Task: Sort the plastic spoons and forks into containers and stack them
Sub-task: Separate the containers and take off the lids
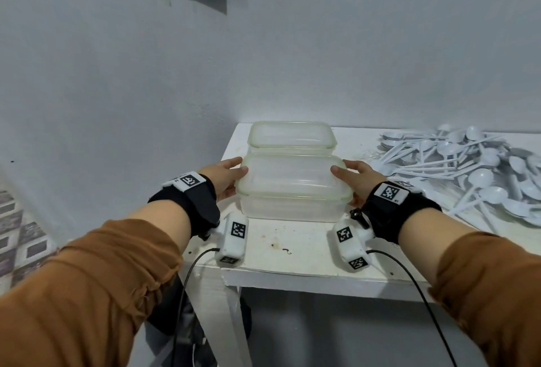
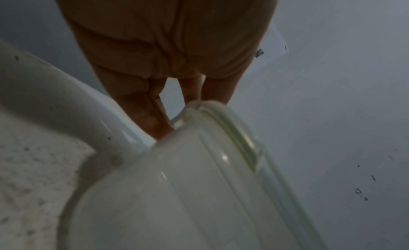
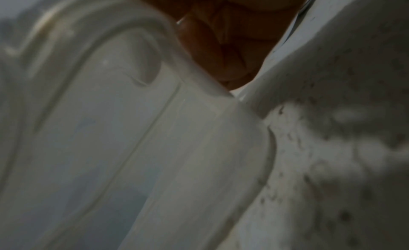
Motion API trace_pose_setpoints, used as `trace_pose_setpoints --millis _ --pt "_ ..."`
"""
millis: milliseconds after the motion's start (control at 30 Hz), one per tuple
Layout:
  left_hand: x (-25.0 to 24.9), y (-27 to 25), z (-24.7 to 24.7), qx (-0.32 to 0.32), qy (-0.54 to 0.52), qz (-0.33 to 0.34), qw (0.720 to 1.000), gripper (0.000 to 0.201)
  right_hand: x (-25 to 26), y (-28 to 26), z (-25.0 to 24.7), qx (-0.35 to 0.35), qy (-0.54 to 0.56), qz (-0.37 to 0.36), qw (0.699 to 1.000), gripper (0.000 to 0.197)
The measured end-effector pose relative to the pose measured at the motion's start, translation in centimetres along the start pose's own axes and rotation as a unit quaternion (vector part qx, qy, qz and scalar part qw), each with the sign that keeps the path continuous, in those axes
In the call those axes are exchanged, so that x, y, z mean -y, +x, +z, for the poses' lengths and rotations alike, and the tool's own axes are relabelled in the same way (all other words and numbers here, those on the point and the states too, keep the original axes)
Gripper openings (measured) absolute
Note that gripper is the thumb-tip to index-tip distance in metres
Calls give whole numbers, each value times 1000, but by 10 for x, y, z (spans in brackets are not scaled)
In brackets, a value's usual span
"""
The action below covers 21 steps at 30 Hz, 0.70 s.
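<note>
near container (image 1: 292, 188) held between left hand (image 1: 225, 177) and right hand (image 1: 355, 177).

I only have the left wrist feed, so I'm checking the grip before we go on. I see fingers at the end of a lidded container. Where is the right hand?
Observer: The right hand grips the opposite short end of the same near container.
Operator: Is there another container?
Observer: Yes, a second lidded container stands just behind it, toward the wall.
Operator: And the cutlery?
Observer: A pile of white plastic spoons lies on the table, to the right of both containers. Neither hand holds any.
</note>
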<state>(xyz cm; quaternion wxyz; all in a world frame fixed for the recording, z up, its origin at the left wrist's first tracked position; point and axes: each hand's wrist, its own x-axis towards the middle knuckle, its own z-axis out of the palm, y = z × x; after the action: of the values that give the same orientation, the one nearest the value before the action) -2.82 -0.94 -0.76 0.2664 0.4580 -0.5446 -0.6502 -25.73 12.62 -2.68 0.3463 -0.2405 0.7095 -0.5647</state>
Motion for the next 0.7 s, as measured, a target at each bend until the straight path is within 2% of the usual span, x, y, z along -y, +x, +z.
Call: trace_pose_setpoints --millis 167,400,700 --pt "-1 3 -2 8 -5 -4 1000 48 8 0 -4 -32 -85 -34 995 41" --pt "-3 11 -5 35 11 -14 999 51 10 4 -5 2 -91 -9 996 51" --pt "-2 22 -9 94 -20 -38 995 48 10 3 -5 10 -99 -14 995 50"
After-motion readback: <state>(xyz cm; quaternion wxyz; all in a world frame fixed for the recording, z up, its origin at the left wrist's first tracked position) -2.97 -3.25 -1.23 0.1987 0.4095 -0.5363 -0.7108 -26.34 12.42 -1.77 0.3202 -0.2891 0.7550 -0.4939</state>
